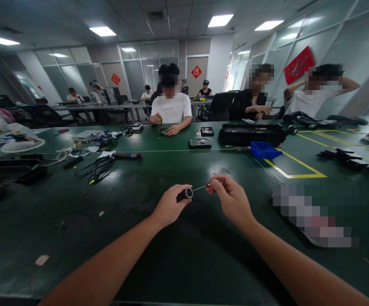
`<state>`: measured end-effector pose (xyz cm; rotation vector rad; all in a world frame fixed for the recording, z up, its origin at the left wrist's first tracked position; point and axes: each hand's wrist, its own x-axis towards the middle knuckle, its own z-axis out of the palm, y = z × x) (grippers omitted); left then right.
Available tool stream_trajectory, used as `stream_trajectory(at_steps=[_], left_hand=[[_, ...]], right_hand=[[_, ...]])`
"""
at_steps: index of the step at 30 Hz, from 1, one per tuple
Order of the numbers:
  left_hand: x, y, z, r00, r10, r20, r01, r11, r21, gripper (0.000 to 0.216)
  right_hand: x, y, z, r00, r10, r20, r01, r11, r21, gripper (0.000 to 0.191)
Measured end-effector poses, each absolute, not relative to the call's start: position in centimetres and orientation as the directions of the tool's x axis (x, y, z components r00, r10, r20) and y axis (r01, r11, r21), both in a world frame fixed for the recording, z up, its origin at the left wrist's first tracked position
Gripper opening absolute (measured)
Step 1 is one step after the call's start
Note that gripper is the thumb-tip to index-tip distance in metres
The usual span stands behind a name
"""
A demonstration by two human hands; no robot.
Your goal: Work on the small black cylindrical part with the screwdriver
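Observation:
Above the green tabletop, my left hand pinches a small black cylindrical part with a pale ring around its end face. My right hand is closed around the reddish handle of a thin screwdriver. Its metal shaft points left, and the tip reaches the edge of the ringed end; whether it touches cannot be made out. My fingers partly cover both the cylinder's body and the screwdriver's handle.
A blue tray and a long black housing lie at the back right. An electric screwdriver with a coiled cable is left of centre. A blurred-out flat object lies right. Across the table, a person in white handles a circuit board.

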<state>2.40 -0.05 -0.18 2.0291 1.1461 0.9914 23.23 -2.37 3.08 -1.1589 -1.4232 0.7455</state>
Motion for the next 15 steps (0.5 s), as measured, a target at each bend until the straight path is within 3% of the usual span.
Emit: stream_trajectory(at_steps=[15], left_hand=[[2.31,-0.08,0.03,0.345,0.887,0.308,0.438,-0.443,0.782,0.040]], right_hand=[[23.26,-2.22,3.14,0.085,0.932,0.354,0.261,0.322,-0.910,0.027]])
